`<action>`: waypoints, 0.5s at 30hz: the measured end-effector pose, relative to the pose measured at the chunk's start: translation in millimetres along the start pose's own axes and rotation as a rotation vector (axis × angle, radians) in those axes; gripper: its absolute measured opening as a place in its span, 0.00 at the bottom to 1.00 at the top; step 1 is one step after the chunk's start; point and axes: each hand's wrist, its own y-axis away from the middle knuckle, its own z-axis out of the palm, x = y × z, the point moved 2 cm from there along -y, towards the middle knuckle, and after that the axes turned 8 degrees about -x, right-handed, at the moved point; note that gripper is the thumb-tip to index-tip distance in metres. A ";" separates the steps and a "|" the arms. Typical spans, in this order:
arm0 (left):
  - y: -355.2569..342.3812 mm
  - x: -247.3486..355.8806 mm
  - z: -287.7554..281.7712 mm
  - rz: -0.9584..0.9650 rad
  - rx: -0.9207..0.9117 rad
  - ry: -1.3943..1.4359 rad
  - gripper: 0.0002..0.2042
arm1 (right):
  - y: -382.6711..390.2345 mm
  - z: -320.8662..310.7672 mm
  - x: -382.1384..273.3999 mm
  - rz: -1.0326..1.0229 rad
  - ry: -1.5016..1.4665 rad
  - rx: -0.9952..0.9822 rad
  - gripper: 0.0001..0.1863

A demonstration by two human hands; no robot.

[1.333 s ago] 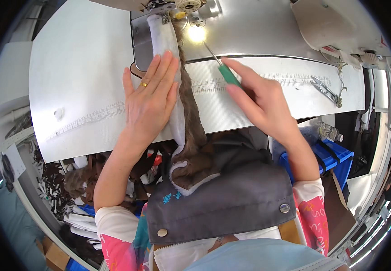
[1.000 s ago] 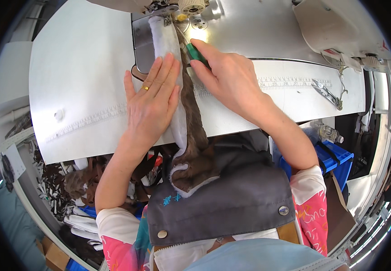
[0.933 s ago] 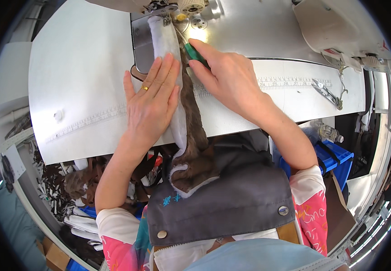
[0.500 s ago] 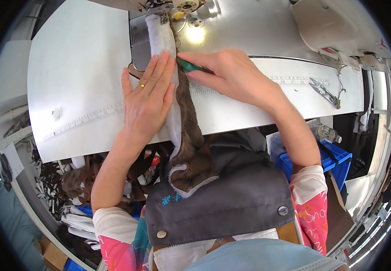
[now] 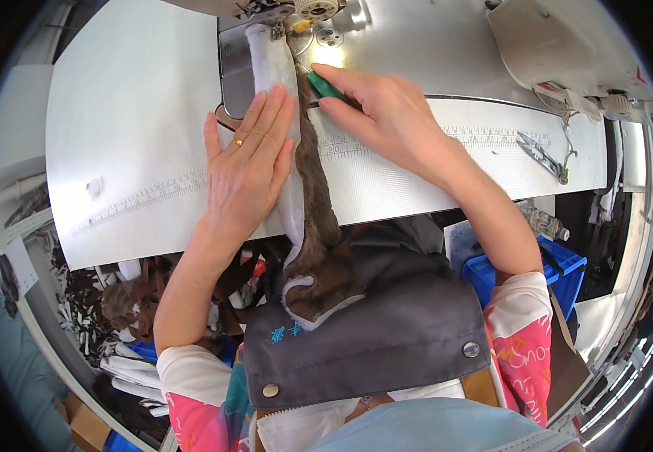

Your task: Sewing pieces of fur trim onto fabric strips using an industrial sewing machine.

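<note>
A long strip of plush fabric, white on one side and brown on the other [image 5: 316,188], runs from under the sewing machine's presser foot [image 5: 278,30] down over the table edge into my lap. My left hand [image 5: 247,162] lies flat on its white side, fingers stretched out and pressing it to the table. Just right of the strip's brown edge, my right hand [image 5: 386,117] pinches a green-handled tool [image 5: 325,87] between thumb and fingers. The tool points up toward the presser foot; its thin tip is too small to make out clearly.
Thread snips [image 5: 539,154] on a cord lie at the table's right. A printed ruler [image 5: 153,197] crosses the white table [image 5: 115,135]. Below right are a blue crate [image 5: 567,264] and a plastic bottle [image 5: 546,222]; fabric scraps [image 5: 85,301] heap below left.
My right hand with the green-handled tool has moved up a little and slightly right, nearer the presser foot and off the strip's edge. The left hand stays in place.
</note>
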 end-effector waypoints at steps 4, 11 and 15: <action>0.7 -0.9 -0.1 -0.011 0.005 0.006 0.21 | 17.1 12.0 -6.4 -0.150 0.075 -0.023 0.21; -1.8 -3.3 -4.3 0.028 0.015 -0.019 0.20 | 38.6 9.8 -24.8 -0.094 0.116 -0.208 0.23; -9.3 -4.9 -2.4 0.023 0.047 -0.005 0.19 | 33.7 10.7 -21.5 -0.097 0.111 -0.150 0.21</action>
